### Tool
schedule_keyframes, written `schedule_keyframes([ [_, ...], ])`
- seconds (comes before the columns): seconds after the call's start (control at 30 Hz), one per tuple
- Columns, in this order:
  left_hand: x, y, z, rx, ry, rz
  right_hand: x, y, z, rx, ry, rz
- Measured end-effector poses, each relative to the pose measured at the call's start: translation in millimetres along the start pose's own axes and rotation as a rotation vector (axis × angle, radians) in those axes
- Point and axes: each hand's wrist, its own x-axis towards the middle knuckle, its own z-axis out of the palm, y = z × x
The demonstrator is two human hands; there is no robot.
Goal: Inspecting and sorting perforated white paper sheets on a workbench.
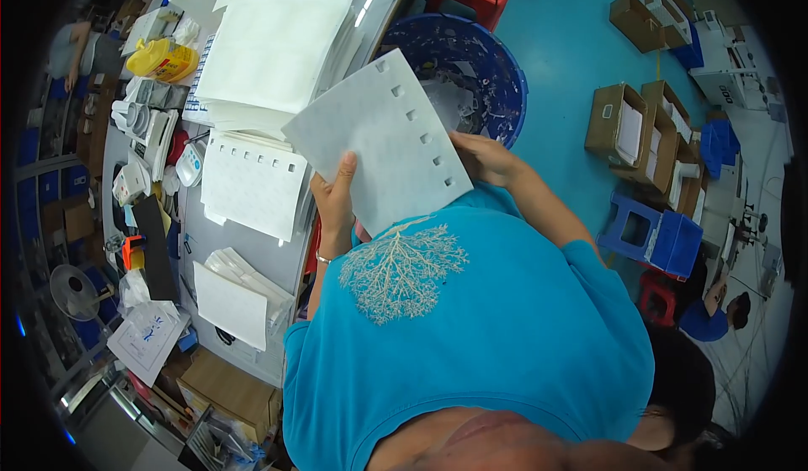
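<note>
— What have we got in our hands?

— A white sheet (379, 143) with a row of small square holes punched along one edge. Our left hand (335, 197) pinches its lower left corner, thumb on top and fingers curled underneath. Our right hand (484, 158) grips the opposite edge, just below the holes, fingers closed on it from behind.

— So where does the sheet sit?

— Stretched between the two hands, tilted, held up in front of our blue shirt (471, 328) and above the table edge (252, 256).

— And around the hands?

— Just left of the left hand lies another punched sheet (252, 185) flat on the table. Beyond it, further from us, there is a tall stack of white sheets (273, 54). Nearer to us than the left hand, also on its left, sits a thin pile in clear sleeves (236, 298).

— Anything past the right hand?

— Behind the held sheet stands a round blue bin (501, 67) with scraps inside. Well to the right of that hand, on the blue floor, we see open cardboard boxes (627, 122) and a blue stool (648, 235).

— Far left?

— A yellow bottle (164, 58) lying on the cluttered table, well apart from both hands.
</note>
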Motion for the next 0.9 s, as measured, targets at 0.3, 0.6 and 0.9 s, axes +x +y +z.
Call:
schedule_keyframes([
  [0.3, 0, 0, 6, 0.031, 0.024, 0.015, -2, 10, 17, 0.058, 0.081, -0.139],
  [0.6, 7, -4, 15, 0.056, 0.015, 0.033, -6, 10, 9, 0.283, -0.065, -0.073],
  [0.9, 7, -1, 22, 0.086, 0.013, 0.076, -32, -2, 6, 0.134, -0.008, -0.082],
])
